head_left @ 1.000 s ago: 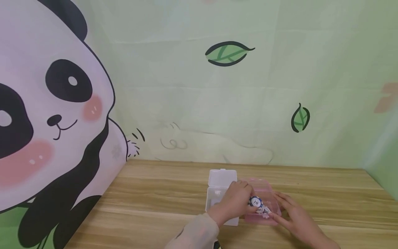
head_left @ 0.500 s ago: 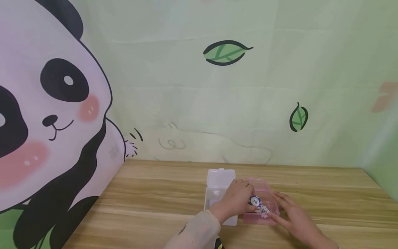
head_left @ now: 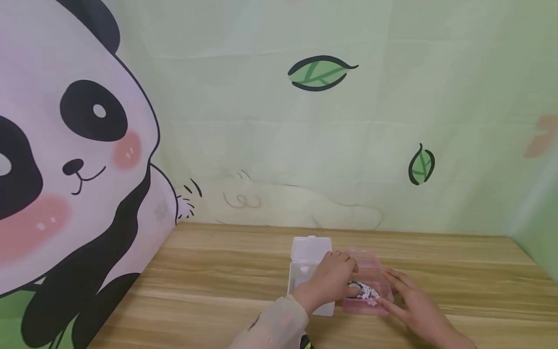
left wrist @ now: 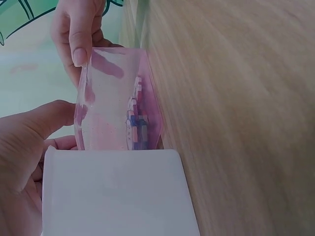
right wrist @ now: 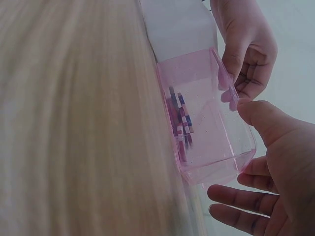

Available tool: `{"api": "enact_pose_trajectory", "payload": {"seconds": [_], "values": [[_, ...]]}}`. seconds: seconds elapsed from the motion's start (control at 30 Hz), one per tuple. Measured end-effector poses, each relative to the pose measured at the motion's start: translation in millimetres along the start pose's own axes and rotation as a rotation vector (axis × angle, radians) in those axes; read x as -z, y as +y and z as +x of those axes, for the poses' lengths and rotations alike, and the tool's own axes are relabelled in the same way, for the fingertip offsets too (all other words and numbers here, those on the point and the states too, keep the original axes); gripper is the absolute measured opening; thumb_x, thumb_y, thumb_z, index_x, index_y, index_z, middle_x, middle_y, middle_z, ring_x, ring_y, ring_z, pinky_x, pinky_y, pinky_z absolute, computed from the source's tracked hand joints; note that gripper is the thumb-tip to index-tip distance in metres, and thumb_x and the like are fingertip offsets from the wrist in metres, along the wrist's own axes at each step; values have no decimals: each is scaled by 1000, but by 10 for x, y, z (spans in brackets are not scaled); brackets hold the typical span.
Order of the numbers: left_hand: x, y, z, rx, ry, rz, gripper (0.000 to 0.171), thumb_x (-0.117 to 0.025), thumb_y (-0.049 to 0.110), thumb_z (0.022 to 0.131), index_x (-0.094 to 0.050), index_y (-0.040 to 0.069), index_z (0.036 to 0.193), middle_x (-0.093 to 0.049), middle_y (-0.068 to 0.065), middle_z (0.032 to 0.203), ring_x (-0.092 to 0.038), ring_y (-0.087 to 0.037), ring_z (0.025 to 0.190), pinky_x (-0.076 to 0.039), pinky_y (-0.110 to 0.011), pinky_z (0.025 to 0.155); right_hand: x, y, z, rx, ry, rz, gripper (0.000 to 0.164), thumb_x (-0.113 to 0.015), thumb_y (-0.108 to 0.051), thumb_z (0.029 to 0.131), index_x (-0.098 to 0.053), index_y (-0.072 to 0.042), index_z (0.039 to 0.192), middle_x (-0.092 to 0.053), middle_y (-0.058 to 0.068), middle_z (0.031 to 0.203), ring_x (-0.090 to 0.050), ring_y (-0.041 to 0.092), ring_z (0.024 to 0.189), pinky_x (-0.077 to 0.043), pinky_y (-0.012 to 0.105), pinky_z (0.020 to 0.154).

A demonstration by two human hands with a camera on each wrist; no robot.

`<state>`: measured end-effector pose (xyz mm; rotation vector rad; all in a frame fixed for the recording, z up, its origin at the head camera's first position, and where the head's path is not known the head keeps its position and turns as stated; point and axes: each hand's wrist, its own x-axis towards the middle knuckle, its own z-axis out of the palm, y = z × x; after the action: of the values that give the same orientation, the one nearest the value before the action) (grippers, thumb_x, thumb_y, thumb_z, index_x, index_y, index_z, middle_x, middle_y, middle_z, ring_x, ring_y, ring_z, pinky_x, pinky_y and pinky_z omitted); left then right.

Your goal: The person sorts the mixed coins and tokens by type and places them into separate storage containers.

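Observation:
A pink see-through box [head_left: 362,305] stands on the table with several poker chips [head_left: 368,292] in it. The chips also show through its wall in the right wrist view [right wrist: 182,120]. My right hand [head_left: 420,308] grips the right end of this box, thumb at the near edge and fingers on the far side. Over its left side reaches my left hand [head_left: 333,276], fingertips bent down into the box and thumb close to the chips. No chip shows between these fingers in the right wrist view. A white box [head_left: 298,271] with a raised lid [head_left: 311,248] stands left, partly behind my left hand.
The boxes stand on a wood-grain table [head_left: 218,276]. A pale green cloth backdrop [head_left: 261,97] with a panda picture [head_left: 93,116] rises behind and at the left. A small black and yellow item [head_left: 307,342] peeks in at the bottom edge.
The blue and white poker chip at my left fingers, earlier facing up with its number showing, has dropped lower among the other chips. My right hand stays on the pink box.

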<state>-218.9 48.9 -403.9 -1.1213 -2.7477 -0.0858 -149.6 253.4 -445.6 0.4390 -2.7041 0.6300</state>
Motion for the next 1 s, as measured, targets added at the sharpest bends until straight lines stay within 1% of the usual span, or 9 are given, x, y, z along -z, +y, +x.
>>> {"api": "enact_pose_trajectory", "payload": {"seconds": [0.13, 0.4, 0.53, 0.73, 0.9, 1.0], "values": [[6, -8, -23, -4, 20, -15, 35, -73, 46, 80, -65, 20, 103, -62, 10, 99, -54, -7, 96, -39, -19, 80, -13, -5, 7, 3, 6, 0, 63, -69, -37, 86, -53, 3, 132, -54, 23, 135, -57, 45, 116, -49, 60, 90], [-5, -48, -103, 27, 57, -59, 35, -72, 44, 81, -65, 18, 104, -63, 8, 99, -53, -8, 95, -38, -18, 77, -47, -15, 68, 35, 5, 15, 63, -70, -36, 85, -54, 3, 131, -54, 23, 135, -56, 46, 116, -49, 60, 90], [4, -38, -138, 31, 79, -55, 37, -71, 46, 82, -65, 18, 106, -63, 8, 101, -54, -8, 97, -39, -18, 78, -40, 8, 74, 42, 1, 13, 63, -70, -37, 85, -54, 3, 131, -53, 23, 135, -56, 46, 116, -49, 60, 90], [13, -34, -180, 39, 116, -57, 40, -71, 48, 81, -65, 18, 107, -62, 9, 100, -54, -7, 95, -39, -17, 79, -33, 66, 79, 41, -10, -4, 63, -70, -37, 86, -54, 4, 131, -53, 24, 135, -55, 46, 117, -47, 61, 92], [26, -51, -233, 76, 135, -69, 41, -71, 47, 81, -65, 18, 110, -62, 7, 103, -54, -9, 96, -41, -20, 83, 23, 109, 69, 50, -21, -8, 65, -71, -38, 84, -53, 5, 130, -52, 26, 134, -55, 48, 115, -47, 63, 91], [58, -82, -289, 104, 171, -60, 45, -72, 48, 80, -64, 18, 112, -61, 6, 104, -53, -10, 98, -42, -22, 85, 56, 152, 66, 41, -23, -28, 70, -72, -39, 83, -51, 5, 133, -50, 29, 134, -53, 51, 115, -46, 65, 90]]}}
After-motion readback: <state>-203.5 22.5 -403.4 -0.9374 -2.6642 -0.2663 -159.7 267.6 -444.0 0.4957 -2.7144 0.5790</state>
